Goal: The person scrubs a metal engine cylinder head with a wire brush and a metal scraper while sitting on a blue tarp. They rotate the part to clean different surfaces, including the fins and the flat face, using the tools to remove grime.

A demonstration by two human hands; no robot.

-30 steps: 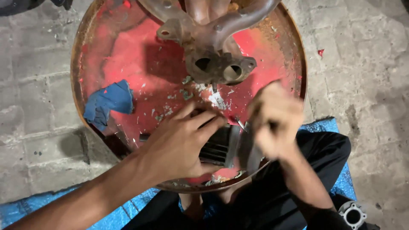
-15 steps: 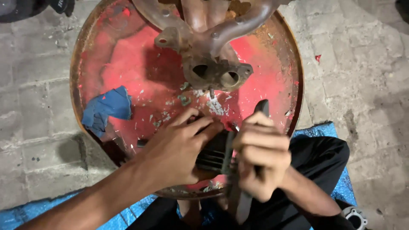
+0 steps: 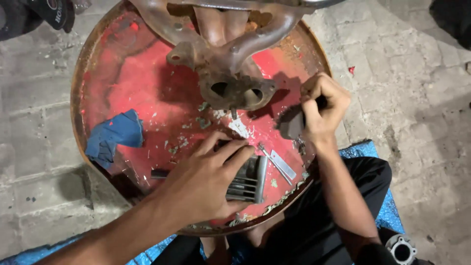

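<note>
Blue mat (image 3: 373,152) on grey paving near the knees; above it a rusty red drum top (image 3: 147,83). Left hand (image 3: 206,184) pressed flat over a finned grey cylinder (image 3: 248,181). Right hand (image 3: 321,108) fisted around a dark tool (image 3: 292,122). Farther off, rusty manifold (image 3: 235,88), blue rag (image 3: 115,135).

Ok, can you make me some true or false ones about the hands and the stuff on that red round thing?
1. The left hand rests on a grey finned metal part. True.
2. The right hand is empty. False: its grip is closed around a dark tool.
3. A blue rag lies on the red drum top. True.
4. The rusty pipe piece lies on the floor. False: it sits on the drum top.
5. The blue rag is in the left hand. False: it lies apart, untouched.
</note>
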